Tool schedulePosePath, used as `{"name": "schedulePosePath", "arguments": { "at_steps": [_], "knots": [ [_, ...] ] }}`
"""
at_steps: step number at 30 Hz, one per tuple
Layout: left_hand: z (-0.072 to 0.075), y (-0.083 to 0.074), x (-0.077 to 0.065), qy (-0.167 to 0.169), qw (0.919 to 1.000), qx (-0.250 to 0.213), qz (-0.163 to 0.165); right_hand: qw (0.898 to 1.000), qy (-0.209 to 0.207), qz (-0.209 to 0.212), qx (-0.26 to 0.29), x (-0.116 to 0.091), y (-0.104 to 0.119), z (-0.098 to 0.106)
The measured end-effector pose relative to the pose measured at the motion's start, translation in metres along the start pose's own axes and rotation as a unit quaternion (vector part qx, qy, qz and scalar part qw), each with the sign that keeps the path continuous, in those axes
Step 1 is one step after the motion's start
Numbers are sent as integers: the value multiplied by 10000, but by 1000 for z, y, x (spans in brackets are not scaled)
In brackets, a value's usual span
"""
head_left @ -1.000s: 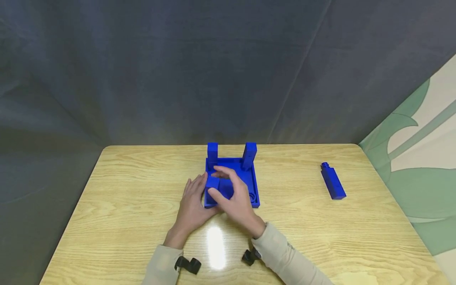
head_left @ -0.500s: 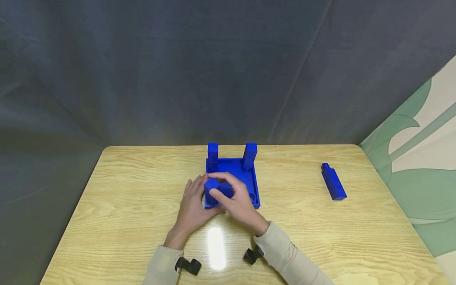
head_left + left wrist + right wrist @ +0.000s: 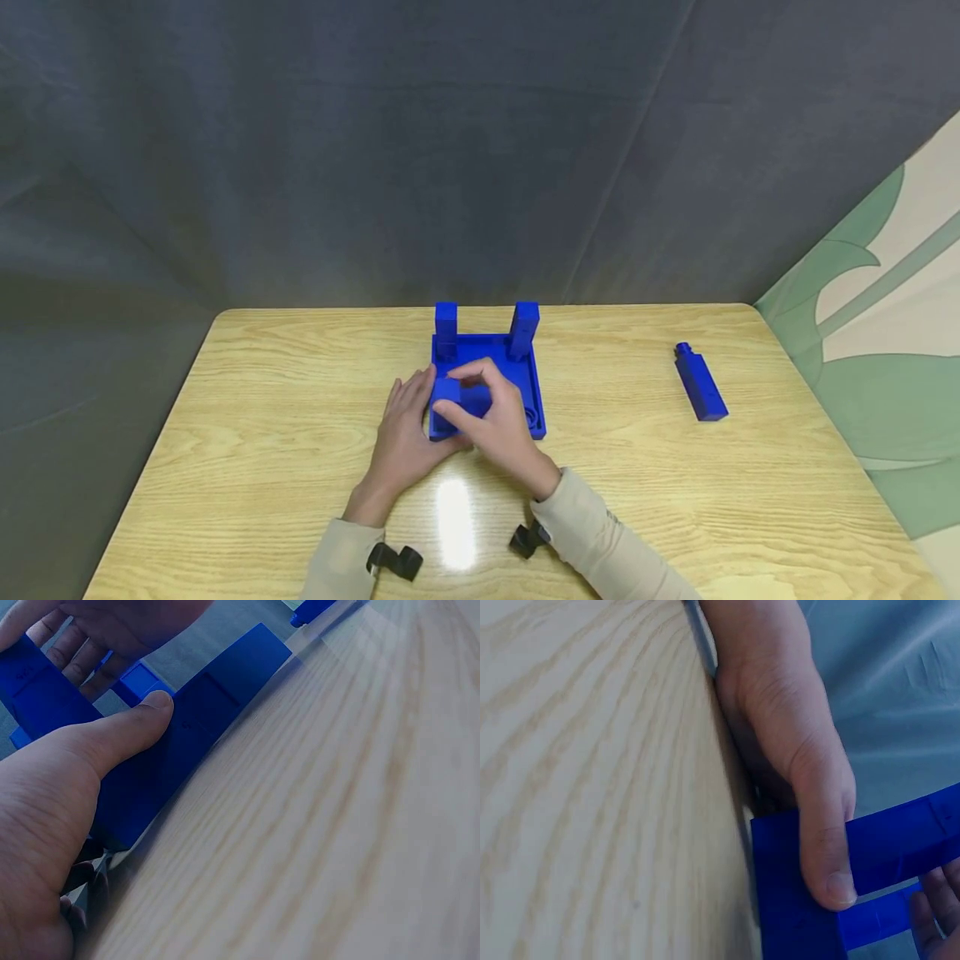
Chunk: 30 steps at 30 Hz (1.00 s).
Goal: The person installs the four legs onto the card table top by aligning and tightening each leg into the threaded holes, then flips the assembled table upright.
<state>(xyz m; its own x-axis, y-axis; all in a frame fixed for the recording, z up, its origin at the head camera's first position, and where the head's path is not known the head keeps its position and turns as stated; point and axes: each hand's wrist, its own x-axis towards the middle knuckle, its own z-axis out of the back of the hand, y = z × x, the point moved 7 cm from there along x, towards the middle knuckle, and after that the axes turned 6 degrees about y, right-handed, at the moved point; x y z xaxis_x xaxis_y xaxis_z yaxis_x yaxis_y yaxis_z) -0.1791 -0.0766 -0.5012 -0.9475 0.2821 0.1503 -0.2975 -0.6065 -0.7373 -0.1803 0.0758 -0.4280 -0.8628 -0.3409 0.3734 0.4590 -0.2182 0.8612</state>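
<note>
In the head view a square blue tray (image 3: 483,346) lies on the table. My left hand (image 3: 405,437) grips its front-left corner, with the thumb along the front wall and the fingers beside the left wall. A blue square post (image 3: 447,389) stands upright at that corner. My right hand (image 3: 502,425) pinches its upper part, thumb on the near side and index finger behind. The left wrist view shows right-hand fingers curled round the post (image 3: 41,682) and my left thumb over the tray wall (image 3: 202,690). The post's lower end is hidden in the head view.
Two more blue posts, one back-left (image 3: 446,325) and one back-right (image 3: 524,329), stand on the tray. A round socket (image 3: 531,417) shows at its front-right corner. A loose blue post (image 3: 701,386) with a threaded-looking end lies to the right on the wooden table (image 3: 615,467).
My right fingers were spread wider a second ago, then closed round the front-left post. Half a second ago the post stood turned edge-on; now its face is squared. My left hand stays put.
</note>
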Motion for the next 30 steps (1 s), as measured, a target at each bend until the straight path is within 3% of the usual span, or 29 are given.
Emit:
{"name": "schedulePosePath", "arguments": {
  "at_steps": [6,10,14,17,23,30],
  "knots": [
    [-1,0,1,-36,10000,-35,-41,9933,643,316,906,1,-3,-6],
    [0,0,1,-150,9997,-49,-158,9819,1085,123,1547,1,-5,-10],
    [-1,1,1,-134,9998,-34,-113,9766,1258,24,1744,1,-6,-11],
    [-1,2,0,-26,10000,-37,1,9802,1126,21,1630,1,-7,-10],
    [-1,3,-1,21,10000,13,74,9945,581,-154,860,2,-10,-5],
    [-1,2,1,30,10000,70,59,9995,33,-289,156,2,-5,0]
  ]
}}
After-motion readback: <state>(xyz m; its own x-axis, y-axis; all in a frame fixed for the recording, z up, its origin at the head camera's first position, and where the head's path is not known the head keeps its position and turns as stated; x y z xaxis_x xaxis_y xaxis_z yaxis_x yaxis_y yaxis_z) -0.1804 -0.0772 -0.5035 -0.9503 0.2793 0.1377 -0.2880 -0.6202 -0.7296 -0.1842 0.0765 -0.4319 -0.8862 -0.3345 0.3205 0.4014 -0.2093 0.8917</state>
